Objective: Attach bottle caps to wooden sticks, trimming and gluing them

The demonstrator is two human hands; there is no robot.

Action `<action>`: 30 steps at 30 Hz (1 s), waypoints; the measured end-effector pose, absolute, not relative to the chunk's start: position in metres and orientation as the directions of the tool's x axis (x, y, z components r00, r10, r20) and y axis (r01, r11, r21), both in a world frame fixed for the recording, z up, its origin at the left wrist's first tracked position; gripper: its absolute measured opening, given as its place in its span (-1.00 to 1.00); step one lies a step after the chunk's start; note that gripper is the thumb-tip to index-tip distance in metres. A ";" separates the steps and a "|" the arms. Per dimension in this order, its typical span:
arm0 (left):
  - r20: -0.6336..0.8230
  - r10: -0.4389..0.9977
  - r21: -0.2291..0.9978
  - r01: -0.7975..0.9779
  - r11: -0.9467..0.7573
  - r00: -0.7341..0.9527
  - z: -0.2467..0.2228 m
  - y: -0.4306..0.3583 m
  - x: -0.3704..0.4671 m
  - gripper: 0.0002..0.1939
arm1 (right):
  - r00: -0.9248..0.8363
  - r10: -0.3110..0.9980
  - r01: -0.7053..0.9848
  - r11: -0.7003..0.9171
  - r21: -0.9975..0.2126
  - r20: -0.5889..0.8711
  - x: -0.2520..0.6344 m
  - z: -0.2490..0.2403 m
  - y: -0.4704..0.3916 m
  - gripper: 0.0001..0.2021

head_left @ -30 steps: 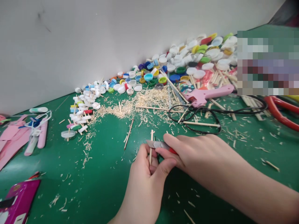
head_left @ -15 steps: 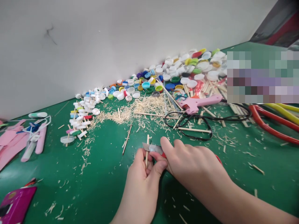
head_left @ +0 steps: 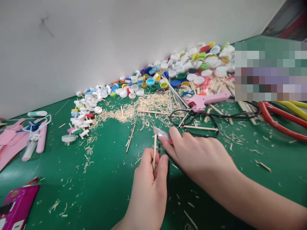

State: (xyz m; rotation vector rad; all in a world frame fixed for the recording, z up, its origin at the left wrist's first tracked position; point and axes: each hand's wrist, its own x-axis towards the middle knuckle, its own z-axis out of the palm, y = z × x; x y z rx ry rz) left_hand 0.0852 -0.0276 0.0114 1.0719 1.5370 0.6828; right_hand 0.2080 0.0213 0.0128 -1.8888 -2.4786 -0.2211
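Observation:
My left hand (head_left: 150, 179) is closed round a thin wooden stick (head_left: 154, 151) that points up and away from me. In my right hand (head_left: 200, 153) is a utility knife (head_left: 163, 133) with a bit of red handle showing; most of its handle is hidden by my fingers. The blade lies at the upper tip of the stick, but whether it touches the wood I cannot tell. Beyond my hands, a heap of pale wood shavings (head_left: 153, 103) covers part of the green table (head_left: 100, 185). A metal nail (head_left: 130, 138) lies left of the stick.
Many bottle caps (head_left: 177, 68) are piled along the white wall (head_left: 107, 38). Caps threaded on sticks (head_left: 82, 116) stand at the left. A pink glue gun (head_left: 206, 99) with a black cable (head_left: 213, 119) and red-handled pliers (head_left: 271, 121) lie right. A magenta pouch (head_left: 19, 204) is near left.
The knife has slid up along the stick to its tip, with my right hand moving away from the left. My left hand still grips the stick.

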 end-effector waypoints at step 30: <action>-0.451 0.878 0.864 -0.170 0.475 0.158 0.013 -0.017 0.085 -0.62 | -0.618 0.720 0.751 0.659 -0.035 0.315 0.229 0.009 0.022 -0.72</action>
